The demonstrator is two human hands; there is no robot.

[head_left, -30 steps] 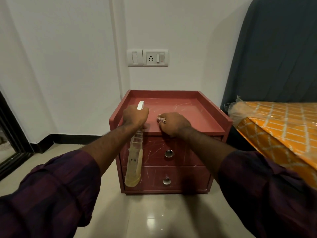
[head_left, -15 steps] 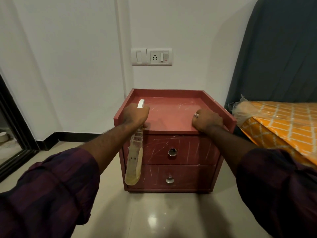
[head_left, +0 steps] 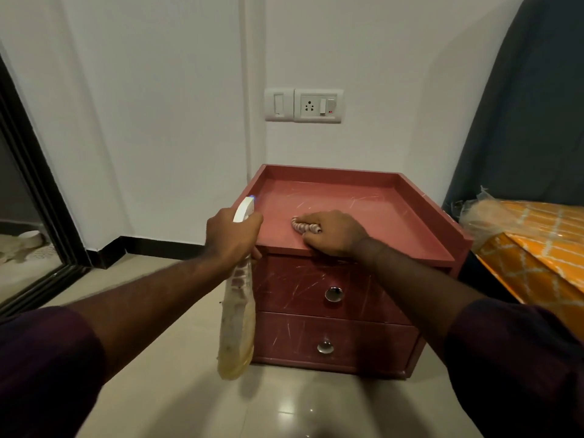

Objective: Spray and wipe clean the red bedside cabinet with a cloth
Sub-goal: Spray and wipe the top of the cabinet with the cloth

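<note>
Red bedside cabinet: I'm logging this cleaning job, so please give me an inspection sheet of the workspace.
Surface: cabinet top red, raised rim, pale scratches.
Job's things: spray bottle nozzle aimed over the top; cloth bunched on the top near its front edge.
Clutter: nothing seen.
Grippers: left hand grips the spray bottle; right hand holds the cloth against the top.
Cables: nothing seen; wall socket has no plug.
Surroundings: white wall, tiled floor, orange wrapped mattress at right.

Home bedroom: red bedside cabinet (head_left: 347,197) beside a bed (head_left: 543,235), wall socket (head_left: 317,105) above.
</note>
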